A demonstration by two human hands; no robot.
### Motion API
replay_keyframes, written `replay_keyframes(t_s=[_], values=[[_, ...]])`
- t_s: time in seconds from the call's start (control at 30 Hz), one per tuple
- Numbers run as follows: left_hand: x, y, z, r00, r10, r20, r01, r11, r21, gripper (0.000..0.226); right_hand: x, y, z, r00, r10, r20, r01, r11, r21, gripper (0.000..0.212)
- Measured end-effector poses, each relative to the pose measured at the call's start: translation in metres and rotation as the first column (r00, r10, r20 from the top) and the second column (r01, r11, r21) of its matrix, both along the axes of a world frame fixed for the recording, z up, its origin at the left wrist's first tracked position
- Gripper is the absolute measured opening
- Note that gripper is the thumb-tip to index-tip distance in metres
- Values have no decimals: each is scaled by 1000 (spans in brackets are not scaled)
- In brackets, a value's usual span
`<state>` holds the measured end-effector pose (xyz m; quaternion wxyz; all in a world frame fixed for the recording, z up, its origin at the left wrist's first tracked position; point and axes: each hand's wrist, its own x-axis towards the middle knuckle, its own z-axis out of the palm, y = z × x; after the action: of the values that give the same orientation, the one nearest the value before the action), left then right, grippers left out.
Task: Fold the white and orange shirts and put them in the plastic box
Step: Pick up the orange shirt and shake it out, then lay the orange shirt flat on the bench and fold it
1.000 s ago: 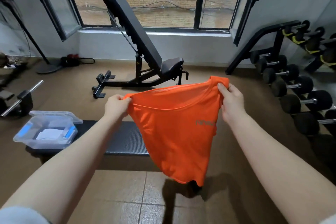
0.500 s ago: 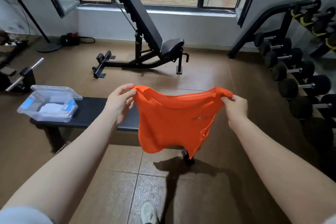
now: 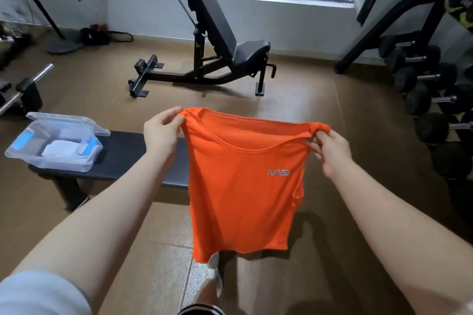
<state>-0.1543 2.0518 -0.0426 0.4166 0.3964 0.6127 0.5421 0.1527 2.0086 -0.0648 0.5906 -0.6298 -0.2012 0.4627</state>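
Note:
An orange shirt [image 3: 240, 181] with a small grey logo hangs in the air in front of me, spread out and facing me. My left hand [image 3: 161, 133] pinches its left shoulder and my right hand [image 3: 330, 151] pinches its right shoulder. The clear plastic box [image 3: 51, 158] stands open on the left end of a flat black bench [image 3: 128, 158], its lid tilted up behind it. Inside the box lies a folded white shirt [image 3: 61, 148]. The orange shirt's hem hangs over my foot and hides part of the bench.
An inclined black weight bench [image 3: 212, 41] stands behind on the brown tiled floor. A dumbbell rack [image 3: 425, 84] fills the right side. A barbell end [image 3: 25, 84] lies at the far left. My shoe [image 3: 213, 273] shows below the shirt.
The view has tilted downward. The shirt has dropped open to its full length and now faces me with the logo showing. Both hands still hold its shoulders.

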Motion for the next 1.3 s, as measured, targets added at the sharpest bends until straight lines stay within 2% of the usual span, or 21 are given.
replay_keyframes(t_s=[0.07, 0.23, 0.43, 0.5, 0.7, 0.93, 1.03, 1.07, 1.1, 1.17, 1.23, 1.3], values=[[-2, 46, -18, 999, -17, -42, 16, 1000, -13, 24, 0, 40, -14, 1000, -9, 28, 9, 1000, -16, 30], [-7, 152, -79, 998, -61, -8, 59, 988, -141, 22, -10, 142, -66, 991, -2, 137, 24, 987, -157, 33], [-2, 250, -170, 985, -100, -140, 66, 971, -229, 23, -14, 233, -147, 987, 98, 124, -59, 956, -287, 32], [5, 274, -201, 965, -134, -225, 78, 967, -241, 29, -11, 260, -182, 989, 96, 116, -57, 952, -299, 31], [16, 334, -304, 917, -220, -333, 116, 945, -305, 32, 2, 325, -287, 981, 107, 159, -46, 937, -345, 32], [28, 380, -407, 896, -221, -384, 101, 946, -307, 34, 22, 374, -398, 956, 171, 239, -78, 932, -353, 31], [28, 388, -435, 864, -280, -418, 141, 932, -333, 37, 23, 379, -427, 952, 225, 209, -144, 928, -344, 21], [26, 387, -443, 831, -305, -465, 144, 926, -350, 40, 23, 378, -433, 952, 241, 190, -165, 924, -344, 24], [23, 385, -450, 792, -331, -513, 141, 916, -375, 43, 22, 375, -436, 953, 244, 182, -168, 920, -355, 37], [14, 371, -457, 723, -385, -574, 108, 883, -457, 45, 24, 360, -436, 907, 307, 288, -159, 884, -439, 51], [4, 347, -460, 668, -438, -601, 73, 843, -532, 41, 30, 334, -434, 769, 431, 472, -110, 817, -565, 42], [-7, 319, -460, 636, -452, -626, 41, 829, -557, 34, 31, 304, -428, 679, 522, 516, -102, 763, -638, 31]])
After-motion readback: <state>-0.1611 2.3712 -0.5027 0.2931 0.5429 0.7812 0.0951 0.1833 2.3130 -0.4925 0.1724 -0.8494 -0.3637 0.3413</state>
